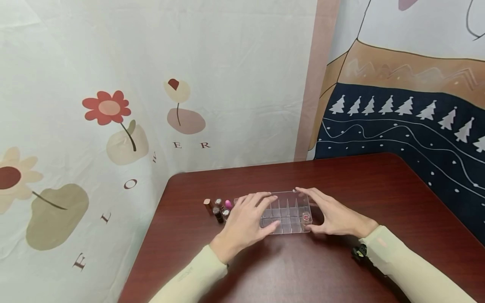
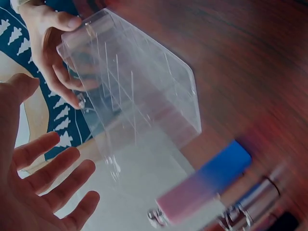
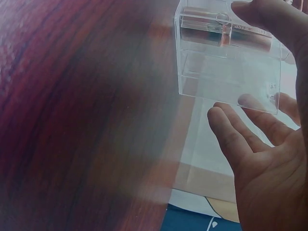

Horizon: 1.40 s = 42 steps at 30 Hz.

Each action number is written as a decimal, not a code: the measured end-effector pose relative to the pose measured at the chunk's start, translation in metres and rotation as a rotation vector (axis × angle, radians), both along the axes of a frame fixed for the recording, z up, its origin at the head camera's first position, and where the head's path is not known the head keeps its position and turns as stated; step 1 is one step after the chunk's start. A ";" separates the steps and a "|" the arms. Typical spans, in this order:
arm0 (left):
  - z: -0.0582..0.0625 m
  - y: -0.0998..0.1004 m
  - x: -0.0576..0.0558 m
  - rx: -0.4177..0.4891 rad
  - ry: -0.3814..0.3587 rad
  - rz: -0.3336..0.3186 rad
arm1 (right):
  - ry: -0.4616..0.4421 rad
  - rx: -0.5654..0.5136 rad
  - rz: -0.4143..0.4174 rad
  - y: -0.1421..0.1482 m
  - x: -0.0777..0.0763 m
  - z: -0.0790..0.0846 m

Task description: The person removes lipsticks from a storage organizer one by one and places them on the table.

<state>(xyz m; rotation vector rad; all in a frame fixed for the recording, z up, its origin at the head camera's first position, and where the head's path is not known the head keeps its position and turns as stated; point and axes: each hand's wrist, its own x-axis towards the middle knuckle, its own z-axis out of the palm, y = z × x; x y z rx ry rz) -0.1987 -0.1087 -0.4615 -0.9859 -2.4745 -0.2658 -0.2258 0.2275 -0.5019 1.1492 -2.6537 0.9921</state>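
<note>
A clear plastic organizer box (image 1: 291,213) with a grid of compartments sits on the table between the two hands. My right hand (image 1: 335,215) holds its right end, thumb at the near corner and fingers at the far one. In the right wrist view a lipstick tube (image 3: 202,32) shows through the clear wall, inside an end compartment. My left hand (image 1: 244,221) hovers over the box's left part with its fingers spread, holding nothing. In the left wrist view, its palm and fingers (image 2: 57,175) are apart from the box.
Several lipsticks stand left of the box, among them a brown tube (image 1: 208,205), a black tube (image 1: 217,215) and a magenta-topped one (image 1: 228,204). A pink-and-blue tube (image 2: 204,183) appears large in the left wrist view. Patterned cloth (image 1: 242,105) hangs behind the dark red table (image 1: 182,252).
</note>
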 end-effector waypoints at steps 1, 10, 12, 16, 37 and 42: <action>-0.001 0.003 0.000 -0.004 -0.008 -0.002 | 0.004 0.004 -0.001 0.000 0.000 0.000; -0.010 0.025 -0.003 -0.026 -0.039 -0.015 | 0.018 0.018 -0.004 -0.001 0.000 0.001; -0.011 0.029 -0.003 -0.034 -0.042 -0.014 | 0.026 0.019 -0.004 -0.001 0.000 0.001; -0.013 0.039 -0.005 -0.041 -0.048 -0.020 | 0.044 0.028 -0.013 0.000 0.000 0.002; -0.024 0.081 -0.009 -0.049 -0.082 -0.080 | 0.071 0.064 -0.014 0.005 -0.004 -0.002; -0.024 0.086 -0.009 -0.039 -0.092 -0.082 | 0.050 0.049 -0.005 0.004 -0.004 -0.003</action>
